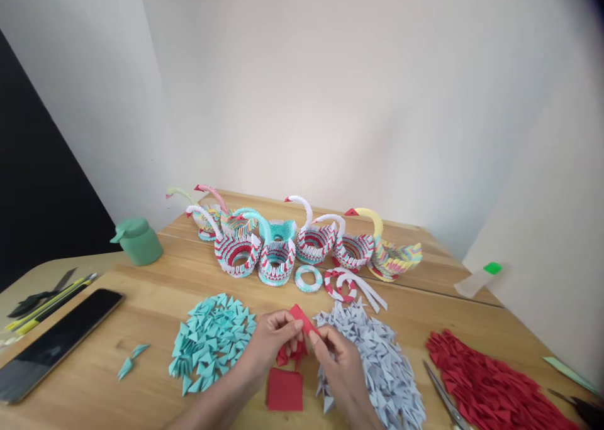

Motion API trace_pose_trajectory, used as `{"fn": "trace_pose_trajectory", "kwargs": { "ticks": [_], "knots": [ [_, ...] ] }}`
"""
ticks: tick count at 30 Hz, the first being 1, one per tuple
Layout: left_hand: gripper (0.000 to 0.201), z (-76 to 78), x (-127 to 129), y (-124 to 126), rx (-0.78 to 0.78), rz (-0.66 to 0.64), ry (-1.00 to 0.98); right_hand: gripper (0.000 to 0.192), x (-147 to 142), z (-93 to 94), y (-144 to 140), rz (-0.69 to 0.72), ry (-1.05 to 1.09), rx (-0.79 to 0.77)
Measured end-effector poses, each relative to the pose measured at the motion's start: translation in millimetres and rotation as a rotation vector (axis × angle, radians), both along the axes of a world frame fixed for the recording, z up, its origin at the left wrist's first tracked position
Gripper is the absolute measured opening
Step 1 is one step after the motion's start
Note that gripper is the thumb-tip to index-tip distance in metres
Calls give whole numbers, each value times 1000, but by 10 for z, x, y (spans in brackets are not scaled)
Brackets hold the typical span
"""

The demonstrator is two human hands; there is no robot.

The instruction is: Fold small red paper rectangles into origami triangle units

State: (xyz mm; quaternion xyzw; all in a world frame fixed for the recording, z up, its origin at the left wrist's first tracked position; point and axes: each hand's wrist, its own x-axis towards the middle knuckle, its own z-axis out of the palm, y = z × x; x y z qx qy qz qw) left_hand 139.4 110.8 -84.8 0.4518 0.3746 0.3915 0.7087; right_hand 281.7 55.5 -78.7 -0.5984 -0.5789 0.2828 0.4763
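Note:
A folded strip of red paper [303,320] is pinched between both hands, above the middle of the table. My left hand [278,337] grips its left end with thumb and fingers. At the right end, my right hand [336,353] is closed on the same strip. Below them lies a stack of red paper rectangles [285,390]. Some small red folded pieces [297,352] show partly behind my fingers. A heap of teal folded triangles [214,339] lies left of my hands, and a heap of pale grey-lilac triangles [384,367] lies right, partly covered by my right hand.
Several folded-paper swans [238,254] stand at the back, with a teal-white ring [308,279] and white strips [365,288] before them. Right are a red triangle heap [491,380] and scissors [444,392]. Left are a phone [56,342], a green lidded container [141,244] and pens [51,304].

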Motion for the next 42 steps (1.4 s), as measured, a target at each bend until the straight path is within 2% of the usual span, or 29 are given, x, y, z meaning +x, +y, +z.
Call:
{"fn": "trace_pose_trajectory", "kwargs": {
  "ticks": [6, 9, 13, 15, 17, 20, 24, 28, 31, 37, 42],
  "knots": [
    [43, 7, 5, -20, 76, -90, 111, 34, 145, 116, 10, 61, 114, -37],
    [33, -21, 19, -58, 181, -146, 176, 28, 149, 147, 11, 134, 95, -51],
    [22, 12, 16, -105, 335, -141, 252, 27, 117, 152, 8, 101, 31, -37],
    [23, 53, -3, -104, 295, -140, 199, 28, 145, 153, 7, 78, 39, -22],
    [29, 87, -32, -85, 171, -158, 102, 25, 211, 157, 10, 67, 33, 3],
    [35, 113, -74, -43, 12, -160, -12, 22, 321, 167, 28, 105, -100, 120],
    [36, 132, -97, -25, -33, -153, -71, 21, 359, 184, 57, 246, -284, 315],
    [37, 158, -87, -46, -16, -199, 12, 22, 317, 192, 75, 328, -340, 403],
    [34, 160, -73, -63, 115, -188, 94, 16, 305, 190, 72, 312, -307, 351],
    [22, 136, -67, -100, 604, -165, 340, 10, 274, 177, 39, 224, -120, 119],
    [22, 151, -84, -122, 717, -206, 388, 13, 231, 151, 29, 212, 3, 4]
  ]
}}
